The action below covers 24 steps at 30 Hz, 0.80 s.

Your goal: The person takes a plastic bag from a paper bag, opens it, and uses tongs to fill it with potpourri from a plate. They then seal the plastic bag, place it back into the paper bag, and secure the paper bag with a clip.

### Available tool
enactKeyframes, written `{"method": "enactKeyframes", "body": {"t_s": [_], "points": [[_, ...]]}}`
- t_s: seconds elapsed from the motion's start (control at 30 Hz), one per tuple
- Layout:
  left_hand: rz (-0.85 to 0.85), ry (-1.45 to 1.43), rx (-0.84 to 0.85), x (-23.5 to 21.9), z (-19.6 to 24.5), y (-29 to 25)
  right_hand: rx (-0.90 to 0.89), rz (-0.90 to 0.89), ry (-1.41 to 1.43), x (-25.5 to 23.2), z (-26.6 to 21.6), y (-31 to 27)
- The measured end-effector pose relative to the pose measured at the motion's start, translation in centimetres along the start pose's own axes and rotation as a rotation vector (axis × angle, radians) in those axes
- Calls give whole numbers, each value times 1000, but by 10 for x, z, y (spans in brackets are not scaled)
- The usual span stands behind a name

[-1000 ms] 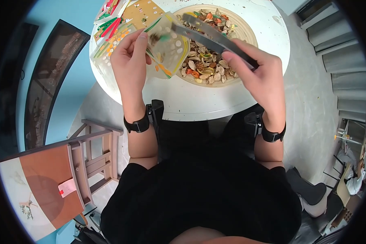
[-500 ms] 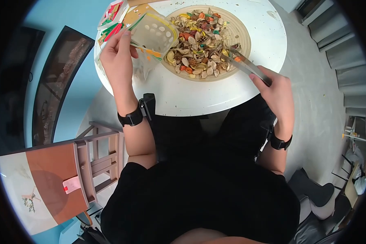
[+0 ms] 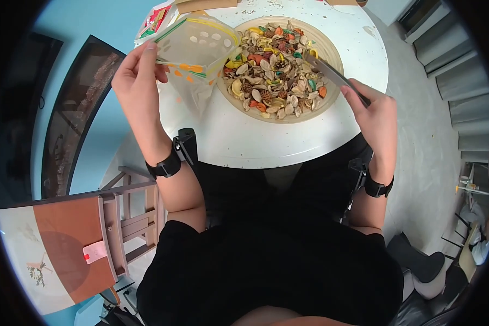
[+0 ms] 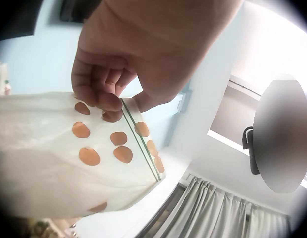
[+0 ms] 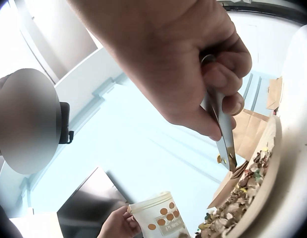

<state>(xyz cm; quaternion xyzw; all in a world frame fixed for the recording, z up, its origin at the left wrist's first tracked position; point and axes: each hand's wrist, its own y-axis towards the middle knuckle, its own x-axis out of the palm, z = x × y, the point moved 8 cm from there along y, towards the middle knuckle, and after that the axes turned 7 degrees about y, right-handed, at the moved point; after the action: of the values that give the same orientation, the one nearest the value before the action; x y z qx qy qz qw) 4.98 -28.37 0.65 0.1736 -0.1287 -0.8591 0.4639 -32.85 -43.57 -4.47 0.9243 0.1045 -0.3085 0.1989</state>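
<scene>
My left hand [image 3: 138, 73] pinches the top edge of a zip bag [image 3: 198, 46], whose mouth gapes toward the tray. Orange-brown dots cover the bag [image 4: 101, 186] in the left wrist view. Metal tongs [image 3: 334, 74] are in my right hand [image 3: 374, 111], fingers curled round them. Their tips reach down to the right part of a heap of potpourri [image 3: 271, 76], and a small yellow piece shows at the tips in both head and right wrist views. The potpourri, with dried petals, small cones and coloured bits, lies on a round wooden tray [image 3: 330, 50].
The round white table [image 3: 244, 149] carries it all. Red and green items in a clear wrapper [image 3: 160, 20] lie at the back left, beside a cardboard piece [image 3: 206, 5]. Brown paper bags [image 5: 250, 130] stand behind the tray. A wooden chair [image 3: 136, 217] is at the left.
The tongs have moved from the bag's mouth to the right side of the heap. My left hand has shifted left with the bag, and the dark piece once at its mouth no longer shows there.
</scene>
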Motion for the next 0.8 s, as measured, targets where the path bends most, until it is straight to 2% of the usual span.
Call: {"method": "enactKeyframes", "body": {"t_s": [0.13, 0.23, 0.37, 0.47, 0.57, 0.6, 0.7, 0.8], "points": [[-69, 51, -13, 12, 4, 0, -74, 47, 79, -7, -35, 14], [-146, 45, -42, 29, -2, -3, -226, 47, 155, -3, -69, 20], [-150, -11, -81, 43, -9, -10, -248, -111, 169, 24, -97, 26], [-147, -24, -87, 46, -14, -12, -212, -195, 214, 38, -88, 34], [-143, -66, -97, 45, -24, -10, -127, -61, 403, 29, -54, 50], [-140, -76, -103, 44, -25, -9, 21, -70, 364, 23, -46, 53], [-126, -82, -110, 40, -27, -6, 113, -77, 202, 21, -26, 68], [-122, -91, -107, 34, -32, -6, 63, -91, 35, 27, -22, 82]]}}
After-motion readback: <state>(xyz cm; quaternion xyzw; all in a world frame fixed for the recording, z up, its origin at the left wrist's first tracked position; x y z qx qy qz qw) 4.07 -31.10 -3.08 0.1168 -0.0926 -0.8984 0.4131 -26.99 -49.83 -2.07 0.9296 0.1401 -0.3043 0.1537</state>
